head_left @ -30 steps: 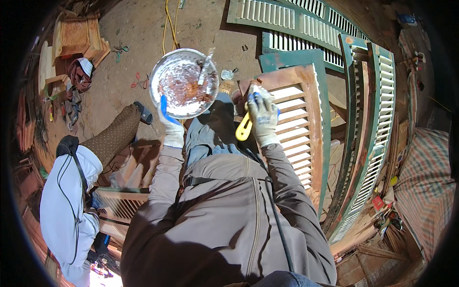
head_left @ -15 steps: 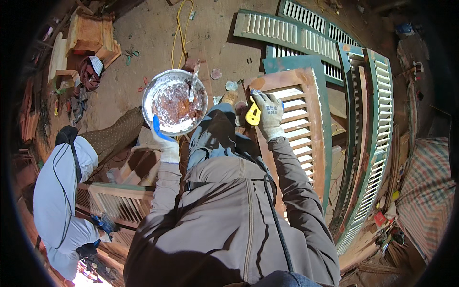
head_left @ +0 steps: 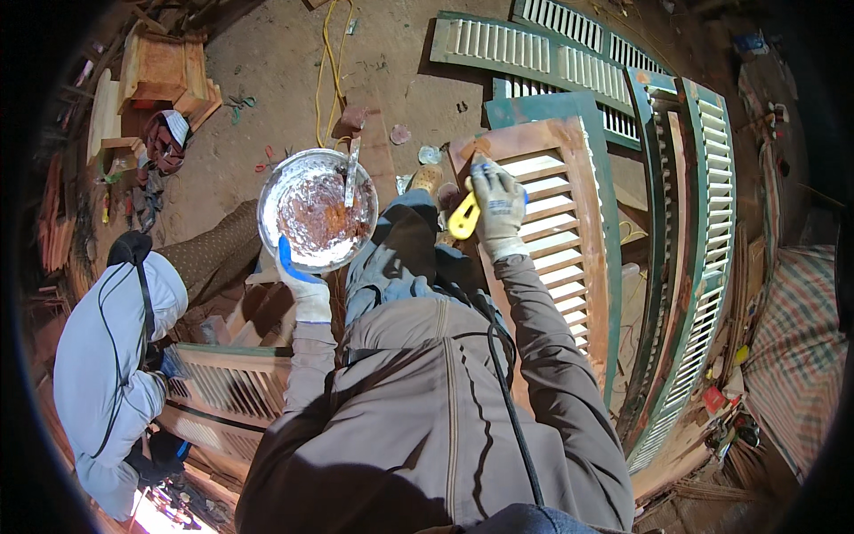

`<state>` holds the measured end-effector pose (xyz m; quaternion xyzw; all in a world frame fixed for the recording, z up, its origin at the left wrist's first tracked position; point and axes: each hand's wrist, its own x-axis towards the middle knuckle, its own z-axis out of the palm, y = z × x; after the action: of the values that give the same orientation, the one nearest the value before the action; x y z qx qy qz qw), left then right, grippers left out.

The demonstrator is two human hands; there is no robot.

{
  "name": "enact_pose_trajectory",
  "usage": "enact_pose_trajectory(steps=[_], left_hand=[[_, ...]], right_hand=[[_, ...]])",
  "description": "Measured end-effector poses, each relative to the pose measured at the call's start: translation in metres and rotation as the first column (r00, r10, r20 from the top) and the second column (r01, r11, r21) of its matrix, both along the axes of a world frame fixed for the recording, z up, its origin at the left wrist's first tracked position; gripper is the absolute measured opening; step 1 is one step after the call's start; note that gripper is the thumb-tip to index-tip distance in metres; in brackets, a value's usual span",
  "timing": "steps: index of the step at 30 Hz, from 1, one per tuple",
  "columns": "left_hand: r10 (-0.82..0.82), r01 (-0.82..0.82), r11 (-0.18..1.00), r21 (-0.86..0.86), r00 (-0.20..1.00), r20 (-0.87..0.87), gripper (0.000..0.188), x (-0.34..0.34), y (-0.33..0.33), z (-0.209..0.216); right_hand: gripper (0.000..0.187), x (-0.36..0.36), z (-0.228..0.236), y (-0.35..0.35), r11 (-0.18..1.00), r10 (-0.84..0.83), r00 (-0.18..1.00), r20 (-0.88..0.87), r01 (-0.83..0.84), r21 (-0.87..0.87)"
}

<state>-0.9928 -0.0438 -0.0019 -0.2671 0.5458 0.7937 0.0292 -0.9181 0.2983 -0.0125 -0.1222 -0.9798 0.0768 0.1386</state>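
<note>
So, left hand [head_left: 305, 283]: gloved in white and blue, clamped on the near edge of a round silver metal bowl [head_left: 354, 246], thumb over the rim, other fingers hidden.
Bowl: left of the legs, smeared with white and reddish-brown paste [head_left: 320, 218], flat metal strip [head_left: 352, 173] resting inside.
Right hand [head_left: 500, 205]: gloved too, wrapped round a yellow-handled tool [head_left: 463, 218], blade too hidden to make out.
Shutter: brown wooden louvred panel [head_left: 534, 141], top corner right by that hand.
Floor [head_left: 258, 44]: yellow cable [head_left: 327, 71] beyond the bowl.

Bluish print [head_left: 501, 204] on gloved R hand [head_left: 495, 193] – blurred, unreadable, no legible txt elsewhere
</note>
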Motion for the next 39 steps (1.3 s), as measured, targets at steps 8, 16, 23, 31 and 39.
enact_pose_trajectory(steps=[8, 16, 23, 31, 39], left_hand=[[0.032, -0.034, 0.999, -0.032, 0.997, -0.066, 0.045, -0.022, 0.021, -0.011], [-0.033, 0.031, 0.999, -0.033, 0.998, -0.053, 0.045, -0.049, 0.048, -0.010], [-0.091, 0.090, 0.995, 0.040, 0.996, 0.008, 0.054, -0.075, 0.060, 0.002], [-0.240, 0.245, 0.967, 0.069, 0.968, -0.069, 0.057, -0.122, 0.082, 0.016], [-0.509, 0.515, 0.857, 0.001, 0.848, -0.145, 0.057, -0.187, 0.109, 0.029]], right_hand=[[0.037, -0.021, 0.002, 0.022, 0.992, -0.108, 0.994, -0.018, 0.107, -0.068], [0.038, -0.028, -0.001, 0.010, 0.989, -0.019, 0.999, 0.032, 0.024, -0.149], [0.043, -0.015, 0.009, -0.026, 0.961, 0.100, 0.989, 0.111, -0.067, -0.270], [0.019, -0.013, 0.002, -0.013, 0.949, -0.241, 0.952, 0.188, 0.272, -0.161], [0.039, 0.049, 0.069, -0.070, 0.750, -0.425, 0.813, -0.399, 0.070, -0.658]])
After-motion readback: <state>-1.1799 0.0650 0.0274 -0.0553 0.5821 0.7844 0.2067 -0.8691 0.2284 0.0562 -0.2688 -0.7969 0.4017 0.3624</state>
